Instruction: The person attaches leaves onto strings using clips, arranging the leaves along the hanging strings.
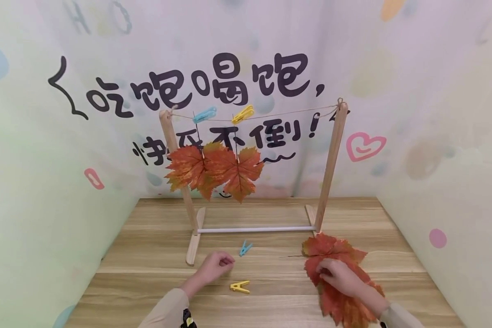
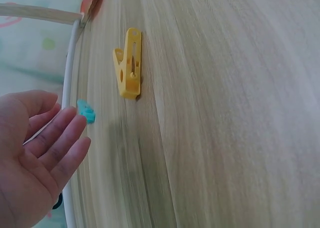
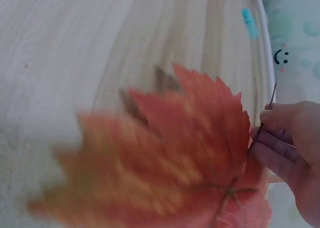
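Note:
Between thumb and fingertips my right hand (image 3: 287, 143) pinches the thin dark stem of a red-orange artificial maple leaf (image 3: 200, 133). Seen from the head, that leaf hangs below and right of the hand, overlapping another red leaf (image 1: 328, 246) on the table, whose stem points left. My left hand (image 1: 215, 266) holds nothing; its fingers are loosely bent over the table, as the left wrist view shows. Near it lie a blue clothespin (image 1: 245, 248), just beyond the fingertips, and a yellow clothespin (image 1: 240, 286) closer to me.
A wooden stand with a left post (image 1: 188, 207), a right post (image 1: 331, 168) and a white crossbar (image 1: 256, 229) stands behind. On its string (image 1: 295, 112), a blue clothespin (image 1: 204, 115) and a yellow clothespin (image 1: 243, 114) hold two orange leaves (image 1: 238, 175). Printed walls surround the wooden table (image 1: 147, 255).

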`<state>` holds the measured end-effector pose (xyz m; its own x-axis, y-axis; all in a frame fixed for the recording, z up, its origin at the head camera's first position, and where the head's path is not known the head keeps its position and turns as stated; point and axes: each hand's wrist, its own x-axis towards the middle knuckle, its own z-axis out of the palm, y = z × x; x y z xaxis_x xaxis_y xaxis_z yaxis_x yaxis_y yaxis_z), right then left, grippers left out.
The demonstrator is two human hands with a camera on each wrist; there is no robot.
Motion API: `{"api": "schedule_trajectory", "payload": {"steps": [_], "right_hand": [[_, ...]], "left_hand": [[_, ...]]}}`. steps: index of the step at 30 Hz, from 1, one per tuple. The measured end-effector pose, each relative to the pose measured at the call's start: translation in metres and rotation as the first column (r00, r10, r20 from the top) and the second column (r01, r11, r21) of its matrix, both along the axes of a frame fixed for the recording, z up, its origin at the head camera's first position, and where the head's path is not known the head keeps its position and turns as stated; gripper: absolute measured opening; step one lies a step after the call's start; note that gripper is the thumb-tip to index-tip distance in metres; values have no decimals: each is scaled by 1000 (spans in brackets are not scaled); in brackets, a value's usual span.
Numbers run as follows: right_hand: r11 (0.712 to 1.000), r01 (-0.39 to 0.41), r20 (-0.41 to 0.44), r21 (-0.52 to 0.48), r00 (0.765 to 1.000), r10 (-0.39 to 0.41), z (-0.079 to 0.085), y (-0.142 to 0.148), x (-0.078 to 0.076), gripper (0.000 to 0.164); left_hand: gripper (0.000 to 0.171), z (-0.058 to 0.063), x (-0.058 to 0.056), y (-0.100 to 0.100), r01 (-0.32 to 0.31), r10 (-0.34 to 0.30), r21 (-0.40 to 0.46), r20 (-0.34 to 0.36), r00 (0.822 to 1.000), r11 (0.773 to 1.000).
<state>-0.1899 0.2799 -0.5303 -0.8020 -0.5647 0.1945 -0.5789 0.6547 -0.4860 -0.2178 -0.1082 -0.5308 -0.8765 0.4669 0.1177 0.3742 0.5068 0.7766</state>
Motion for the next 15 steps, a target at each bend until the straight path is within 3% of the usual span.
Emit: {"api": "schedule_trajectory", "payload": {"steps": [3, 7, 15], "right_hand": [[998, -28, -21, -56, 999, 27, 5, 1, -1, 16], [985, -49, 32, -163, 998, 55, 13, -2, -1, 15], [963, 3, 46, -269, 999, 10, 35, -16, -4, 16]], "left_hand": [[10, 0, 0, 3, 12, -13, 5, 10, 1000, 1000], [14, -1, 2, 6, 27, -27, -10, 31, 999, 1000], [24, -6, 5, 11, 68, -63, -61, 77, 995, 996]]}}
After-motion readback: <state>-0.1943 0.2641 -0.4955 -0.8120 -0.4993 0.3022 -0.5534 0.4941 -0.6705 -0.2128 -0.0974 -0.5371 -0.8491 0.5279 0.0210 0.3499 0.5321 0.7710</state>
